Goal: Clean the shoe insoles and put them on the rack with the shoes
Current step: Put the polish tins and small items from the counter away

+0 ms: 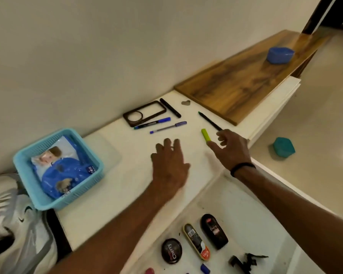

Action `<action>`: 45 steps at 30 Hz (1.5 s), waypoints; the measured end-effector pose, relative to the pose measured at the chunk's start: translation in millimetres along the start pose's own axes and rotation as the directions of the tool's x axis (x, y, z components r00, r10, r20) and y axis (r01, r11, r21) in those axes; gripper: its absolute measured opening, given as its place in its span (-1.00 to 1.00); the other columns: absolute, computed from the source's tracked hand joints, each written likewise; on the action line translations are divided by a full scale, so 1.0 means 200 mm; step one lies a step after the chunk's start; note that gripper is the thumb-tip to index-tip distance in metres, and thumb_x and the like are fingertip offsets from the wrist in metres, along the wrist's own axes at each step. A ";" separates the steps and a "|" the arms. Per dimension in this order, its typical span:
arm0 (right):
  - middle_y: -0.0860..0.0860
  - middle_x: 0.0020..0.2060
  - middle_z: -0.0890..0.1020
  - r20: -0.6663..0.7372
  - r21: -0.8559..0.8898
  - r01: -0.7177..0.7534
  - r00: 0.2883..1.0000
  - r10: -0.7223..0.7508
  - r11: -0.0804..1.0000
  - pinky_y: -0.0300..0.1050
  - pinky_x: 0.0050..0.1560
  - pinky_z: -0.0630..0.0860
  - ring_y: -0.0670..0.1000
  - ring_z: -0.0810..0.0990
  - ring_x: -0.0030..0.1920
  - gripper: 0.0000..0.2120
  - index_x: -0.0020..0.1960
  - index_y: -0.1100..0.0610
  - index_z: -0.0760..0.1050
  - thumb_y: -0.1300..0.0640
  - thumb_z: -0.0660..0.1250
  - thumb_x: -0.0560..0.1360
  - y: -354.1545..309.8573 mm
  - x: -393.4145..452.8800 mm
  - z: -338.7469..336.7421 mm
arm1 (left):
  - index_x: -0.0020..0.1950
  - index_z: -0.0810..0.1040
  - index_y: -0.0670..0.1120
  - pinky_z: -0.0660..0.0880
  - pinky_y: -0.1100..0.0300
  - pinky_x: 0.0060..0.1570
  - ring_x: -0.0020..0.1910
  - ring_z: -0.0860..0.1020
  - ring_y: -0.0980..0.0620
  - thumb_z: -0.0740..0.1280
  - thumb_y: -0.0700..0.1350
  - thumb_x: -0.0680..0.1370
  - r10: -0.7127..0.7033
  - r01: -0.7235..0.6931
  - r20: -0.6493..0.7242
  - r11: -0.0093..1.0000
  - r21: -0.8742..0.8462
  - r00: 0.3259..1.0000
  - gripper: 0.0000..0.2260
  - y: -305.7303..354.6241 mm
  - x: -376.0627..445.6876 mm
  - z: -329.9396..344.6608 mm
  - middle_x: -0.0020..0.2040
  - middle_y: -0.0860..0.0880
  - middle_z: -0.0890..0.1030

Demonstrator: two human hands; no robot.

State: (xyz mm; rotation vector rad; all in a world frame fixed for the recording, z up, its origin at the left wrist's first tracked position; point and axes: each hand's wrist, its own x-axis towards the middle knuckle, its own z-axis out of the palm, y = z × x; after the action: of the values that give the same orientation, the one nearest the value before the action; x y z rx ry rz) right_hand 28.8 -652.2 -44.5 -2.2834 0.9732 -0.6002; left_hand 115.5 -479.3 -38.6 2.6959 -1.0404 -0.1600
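Note:
A white and grey sneaker (pixel 14 224) lies at the lower left on the white cabinet top (pixel 115 194), beside a light blue basket (pixel 38 196). The basket holds a blue and white packet of wipes (pixel 63 175). My left hand (pixel 169 167) hovers palm down over the middle of the cabinet top, fingers spread and empty. My right hand (pixel 231 148) reaches forward with fingers apart, its fingertip close to a green lighter-like stick (pixel 205 134). No insole is visible.
Pens (pixel 167 127), a black marker (pixel 170 107) and a brown phone case (pixel 144 113) lie near the wall. An open drawer (pixel 246 204) below holds shoe polish tins and bottles (pixel 214 231). A wooden shelf (pixel 246 80) carries a blue box (pixel 280 55); a teal box (pixel 284 147) sits on the floor.

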 end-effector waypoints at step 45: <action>0.04 0.04 0.62 0.564 -0.612 -0.195 0.571 0.596 0.767 -0.11 -0.03 0.54 0.06 0.60 0.02 -0.84 0.03 0.01 0.54 0.20 0.36 0.48 0.82 -1.52 0.25 | 0.26 0.53 -0.13 0.38 0.08 0.34 0.30 0.51 -0.13 0.27 -0.17 0.62 -0.006 0.060 0.729 0.997 -0.048 0.685 -0.78 0.14 -1.14 1.14 0.28 -0.15 0.58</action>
State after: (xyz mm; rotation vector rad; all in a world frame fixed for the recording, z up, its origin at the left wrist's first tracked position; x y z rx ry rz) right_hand -215.1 -499.2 -242.8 -2.2155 1.2364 0.8525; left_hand -115.0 -389.2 -248.1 2.5986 -1.1227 -1.3528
